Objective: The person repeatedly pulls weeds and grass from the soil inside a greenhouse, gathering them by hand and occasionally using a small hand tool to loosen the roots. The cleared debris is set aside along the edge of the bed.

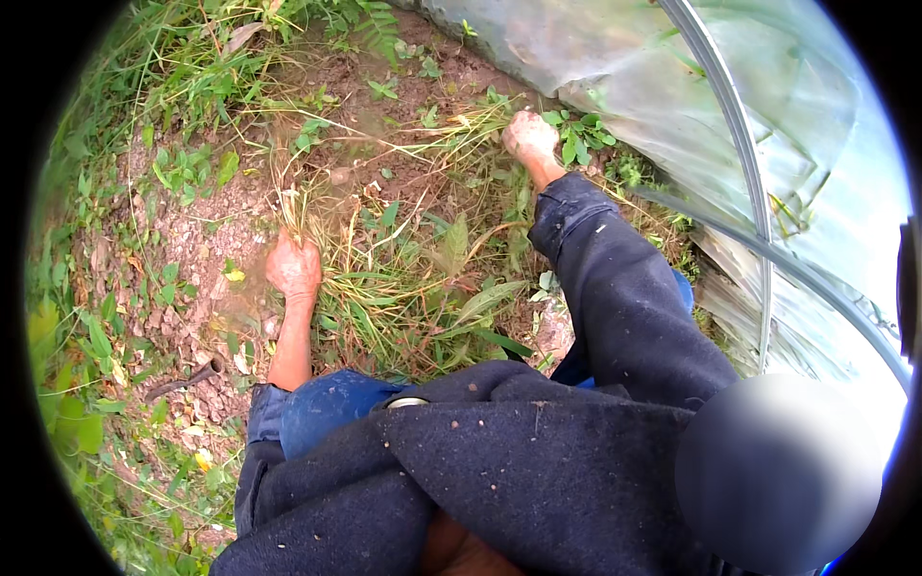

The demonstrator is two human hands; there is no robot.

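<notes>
My left hand (294, 270) is closed in a fist around a tuft of partly dry grass (292, 210), whose blades stick out beyond the knuckles over bare soil. Farther out and to the right, my right hand (531, 137) is also a fist, with a bundle of yellow-green grass stems (468, 129) trailing leftward from it. A leafy green weed (580, 137) grows right beside that hand. Between my arms lies a heap of loose-looking grass and weeds (403, 295). The fingers of both hands are mostly hidden from above.
Clear plastic sheeting (619, 65) slopes along the right, with a curved metal pipe (735, 108) and a second rail (799, 266) crossing it. A brown tube-like object (205, 371) lies on the soil at left. Green weeds (180, 72) and a fern (378, 29) grow at the far side.
</notes>
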